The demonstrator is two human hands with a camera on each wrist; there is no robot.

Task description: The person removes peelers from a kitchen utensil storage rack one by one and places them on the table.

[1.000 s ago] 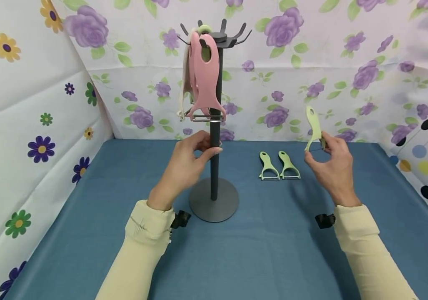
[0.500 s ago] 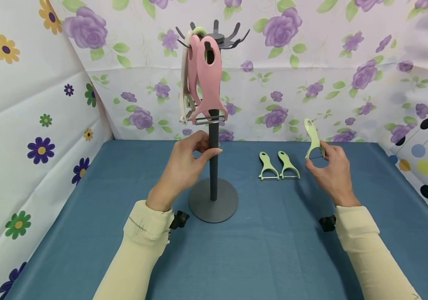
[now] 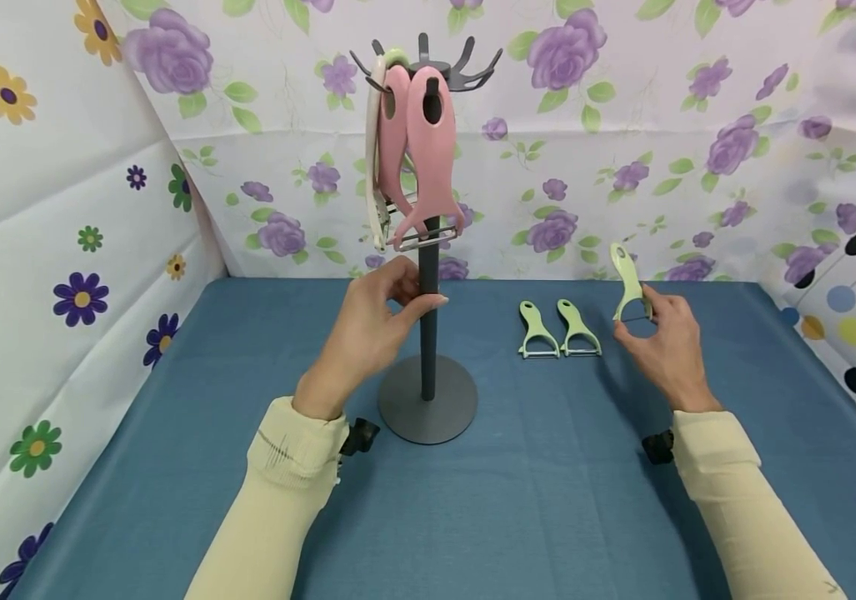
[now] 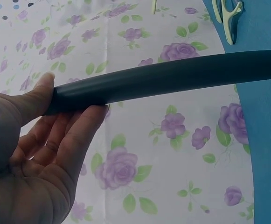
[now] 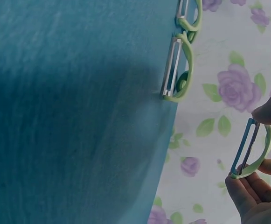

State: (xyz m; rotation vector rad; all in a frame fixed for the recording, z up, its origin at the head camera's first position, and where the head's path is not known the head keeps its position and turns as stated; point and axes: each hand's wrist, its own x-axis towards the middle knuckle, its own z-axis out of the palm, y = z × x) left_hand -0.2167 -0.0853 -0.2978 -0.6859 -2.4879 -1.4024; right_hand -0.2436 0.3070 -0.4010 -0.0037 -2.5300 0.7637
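Note:
A dark grey hook stand (image 3: pixel 428 333) rises from a round base on the blue table (image 3: pixel 473 500). My left hand (image 3: pixel 382 321) grips its pole (image 4: pixel 172 77) between thumb and fingers. Two pink peelers (image 3: pixel 420 158) and a cream one (image 3: pixel 375 175) hang from its top hooks. My right hand (image 3: pixel 660 329) pinches a light green peeler (image 3: pixel 628 279) by its blade end (image 5: pixel 254 149), handle pointing up, just right of two more green peelers (image 3: pixel 557 331) lying side by side on the table.
Floral cloth walls (image 3: pixel 698 150) close in the table at the back and both sides. Bare blue cloth lies in front of the stand's base (image 3: pixel 428 408) and between my sleeves.
The stand's top has turned, swinging the pink peelers round to the right. My right hand has lowered the green peeler slightly toward the table.

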